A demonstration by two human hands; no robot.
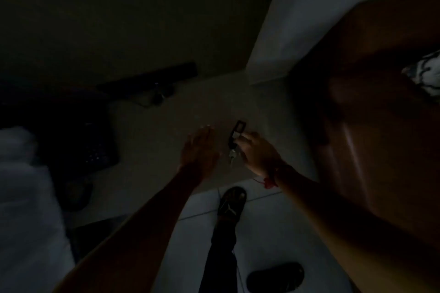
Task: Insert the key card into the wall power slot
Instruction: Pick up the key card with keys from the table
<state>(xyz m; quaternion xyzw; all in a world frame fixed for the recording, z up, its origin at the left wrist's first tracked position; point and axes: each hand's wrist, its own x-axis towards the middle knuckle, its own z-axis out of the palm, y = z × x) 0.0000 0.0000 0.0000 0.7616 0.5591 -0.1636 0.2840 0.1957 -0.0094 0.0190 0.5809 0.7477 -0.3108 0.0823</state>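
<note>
The room is very dark. My right hand (256, 152) is closed around a dark key card tag (235, 133) with a small bunch of metal keys (232, 155) hanging below it, held out in front of me at mid frame. My left hand (198, 150) is flat with fingers together and apart from the tag, just to its left, holding nothing. A red string is tied round my right wrist. No wall power slot can be made out in the dim view.
A brown wooden door or panel (381, 114) fills the right side, next to a pale wall corner (273, 43). A dark bar-shaped object with cables (152, 81) sits ahead left. White bedding (21, 197) lies at left. My sandalled foot (232, 202) and a loose sandal (276, 276) rest on the tiles.
</note>
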